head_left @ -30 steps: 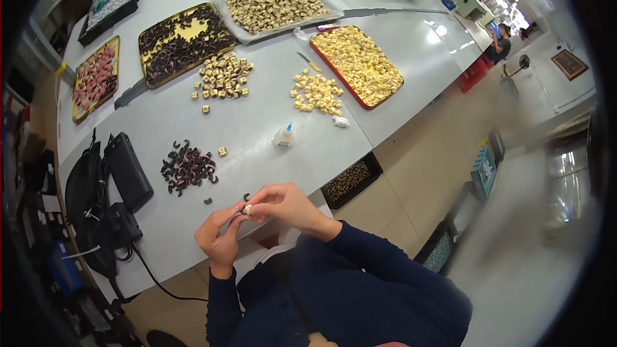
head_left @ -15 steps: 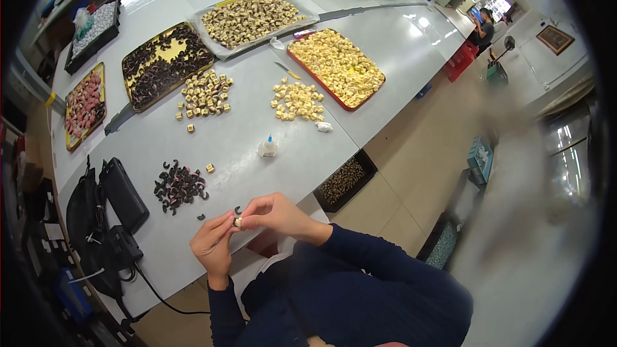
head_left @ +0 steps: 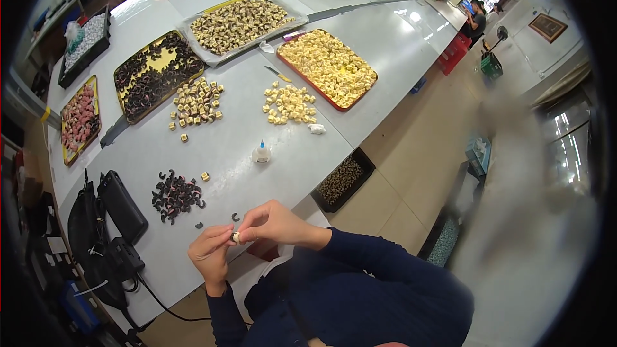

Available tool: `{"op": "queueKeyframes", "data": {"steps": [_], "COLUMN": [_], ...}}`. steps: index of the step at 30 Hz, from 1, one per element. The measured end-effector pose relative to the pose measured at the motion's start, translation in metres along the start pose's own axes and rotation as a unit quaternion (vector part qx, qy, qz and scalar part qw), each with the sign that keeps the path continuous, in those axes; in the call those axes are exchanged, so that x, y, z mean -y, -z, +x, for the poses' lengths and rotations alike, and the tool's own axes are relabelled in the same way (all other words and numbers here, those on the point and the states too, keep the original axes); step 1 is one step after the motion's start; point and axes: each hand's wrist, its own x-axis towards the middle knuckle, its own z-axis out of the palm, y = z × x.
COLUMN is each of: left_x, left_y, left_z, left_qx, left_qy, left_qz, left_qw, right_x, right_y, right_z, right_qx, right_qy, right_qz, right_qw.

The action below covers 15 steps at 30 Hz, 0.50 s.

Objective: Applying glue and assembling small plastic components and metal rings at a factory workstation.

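Observation:
At the near edge of the table, my left hand (head_left: 211, 254) and my right hand (head_left: 281, 225) meet fingertip to fingertip. Pinched between them is a small cream-and-black piece (head_left: 236, 237), partly covered by the fingers. Just beyond the fingers lie a dark curved piece (head_left: 235, 217) and a smaller dark bit (head_left: 199, 225). A heap of black curved pieces (head_left: 177, 198), some with pink on them, is to the left, with one cream cube (head_left: 205, 177) beside it. Farther off stands a small clear squeeze bottle (head_left: 261, 153) with a blue tip.
Loose dark-sided cubes (head_left: 196, 103) and plain cream cubes (head_left: 288, 104) lie mid-table, near a small knife (head_left: 278, 74). Behind are a red tray (head_left: 347, 106) of cream pieces and a tray of dark pieces (head_left: 157, 87). A black case (head_left: 122, 202) and cable sit left. One person (head_left: 475, 22) sits far right.
The whole view has shifted slightly, so the table's contents sit a little differently in the picture. Both hands still pinch the small piece together; the fingers have moved only a little.

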Motion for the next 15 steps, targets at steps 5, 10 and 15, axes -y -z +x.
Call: {"op": "queueKeyframes", "data": {"steps": [5,10,15], "left_x": [-0.004,-0.026,-0.043], "left_y": [-0.002,-0.008,-0.019], "left_z": [-0.002,-0.001,-0.002], "left_qx": [0.003,0.021,0.015], "left_qy": [-0.012,-0.060,-0.046], "left_qz": [-0.023,-0.008,-0.049], "left_qw": [1.000,0.998,0.998], "right_x": [0.005,0.019,0.033], "right_y": [-0.003,-0.005,-0.009], "right_z": [-0.006,-0.021,-0.030], "right_qx": [0.004,0.032,0.035], "right_qy": [-0.005,-0.063,-0.040], "right_qz": [-0.012,0.034,-0.021], "right_qw": [1.000,0.997,0.998]}}
